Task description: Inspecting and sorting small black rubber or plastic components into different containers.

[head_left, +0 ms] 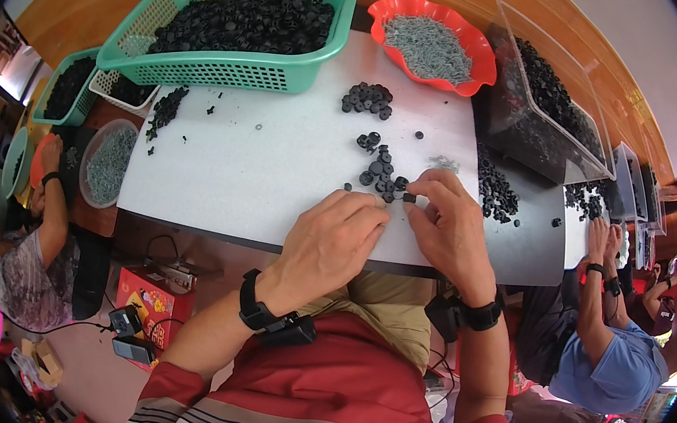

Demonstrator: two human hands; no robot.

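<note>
My left hand rests knuckles-up on the white table near its front edge, fingers curled toward a loose cluster of small black round parts; whether it holds anything is hidden. My right hand pinches one small black part between thumb and forefinger, right beside that cluster. A second little heap of black parts lies farther back on the table.
A green basket of black parts stands at the back left, a red bowl of grey pieces at the back, a clear bin of black parts on the right. Other people work at both sides.
</note>
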